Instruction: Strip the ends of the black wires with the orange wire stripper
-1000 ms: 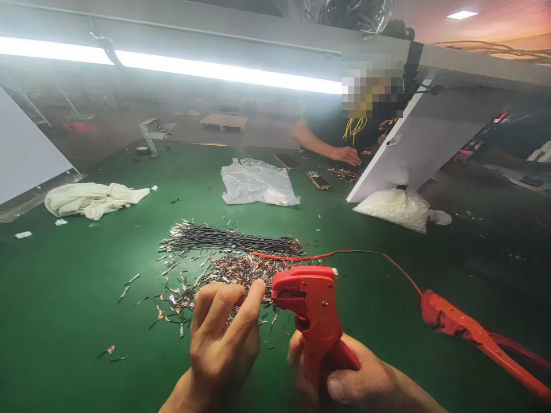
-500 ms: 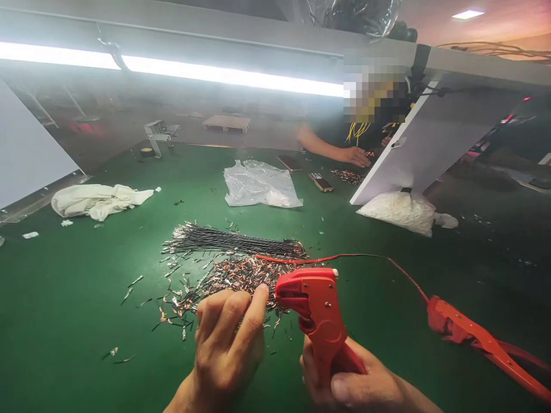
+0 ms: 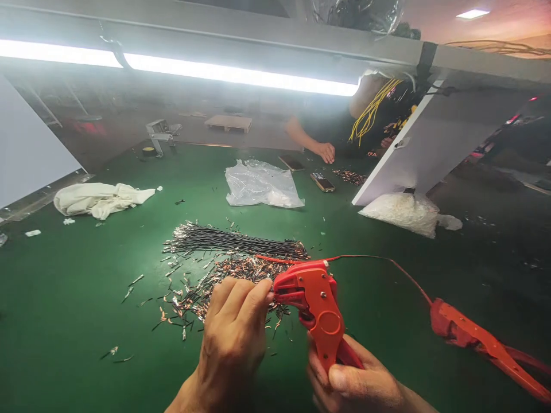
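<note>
My right hand (image 3: 359, 378) is wrapped around the handle of a red automatic wire stripper (image 3: 321, 312), whose jaws point left. My left hand (image 3: 236, 327) is closed, thumb side at the mouth of the jaws; whatever is pinched there is hidden by the fingers. Behind that hand lies a loose pile of short black wire pieces (image 3: 239, 269) with copper and silver ends. Just past the pile is a bundle of longer black wires (image 3: 241, 240) with metal tips at the left end. A thin red cord (image 3: 357, 255) runs behind the stripper.
A second red hand tool (image 3: 486, 344) lies at the right, joined to the cord. Farther back are a clear plastic bag (image 3: 262, 183), a white cloth (image 3: 101, 201), two phones (image 3: 322, 182) and a filled bag (image 3: 402, 212). A co-worker's hand (image 3: 326, 152) rests across the green table (image 3: 86, 298).
The stripper has tilted and its jaws have met my left fingertips, which have come right and drawn together from a raised finger. The co-worker's hand has moved left.
</note>
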A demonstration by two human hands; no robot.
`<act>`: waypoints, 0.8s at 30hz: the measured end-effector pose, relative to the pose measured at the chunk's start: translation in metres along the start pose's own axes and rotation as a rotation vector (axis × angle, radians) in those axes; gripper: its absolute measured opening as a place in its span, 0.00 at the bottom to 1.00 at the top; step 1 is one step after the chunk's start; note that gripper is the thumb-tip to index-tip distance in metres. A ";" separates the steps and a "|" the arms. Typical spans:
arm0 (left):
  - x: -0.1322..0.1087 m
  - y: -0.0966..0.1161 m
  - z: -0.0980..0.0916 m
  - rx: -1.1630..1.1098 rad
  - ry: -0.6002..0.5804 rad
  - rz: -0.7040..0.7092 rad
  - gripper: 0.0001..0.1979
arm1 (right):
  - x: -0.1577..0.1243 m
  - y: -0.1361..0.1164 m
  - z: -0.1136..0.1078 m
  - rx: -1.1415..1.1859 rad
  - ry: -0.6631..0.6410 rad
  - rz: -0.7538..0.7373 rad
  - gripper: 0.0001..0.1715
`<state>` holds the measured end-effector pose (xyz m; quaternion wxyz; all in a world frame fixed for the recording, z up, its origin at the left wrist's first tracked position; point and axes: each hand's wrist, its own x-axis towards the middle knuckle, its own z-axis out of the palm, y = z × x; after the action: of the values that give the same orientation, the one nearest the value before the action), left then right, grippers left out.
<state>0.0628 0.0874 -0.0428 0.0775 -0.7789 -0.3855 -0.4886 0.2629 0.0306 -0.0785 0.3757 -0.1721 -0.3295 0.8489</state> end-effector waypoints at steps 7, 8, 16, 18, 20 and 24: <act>-0.004 0.003 0.003 -0.184 -0.007 -0.134 0.09 | -0.004 -0.008 0.004 -0.003 0.015 0.062 0.16; -0.004 0.004 0.004 -0.193 0.003 -0.143 0.08 | -0.005 -0.008 0.004 -0.011 0.021 0.083 0.17; -0.002 0.002 0.001 -0.153 -0.043 -0.085 0.08 | -0.004 0.001 0.000 0.019 -0.014 0.042 0.20; -0.002 0.000 0.000 -0.137 -0.076 -0.062 0.08 | -0.004 0.001 -0.001 0.052 -0.030 0.042 0.19; -0.002 -0.001 0.000 -0.121 -0.079 -0.058 0.09 | -0.004 0.000 -0.002 0.051 -0.028 0.062 0.20; -0.004 -0.001 0.001 -0.113 -0.048 -0.057 0.10 | -0.006 -0.004 -0.004 0.014 -0.001 0.074 0.21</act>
<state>0.0615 0.0865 -0.0470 0.0101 -0.7822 -0.3812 -0.4927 0.2712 0.0302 -0.0787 0.3451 -0.1813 -0.3170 0.8646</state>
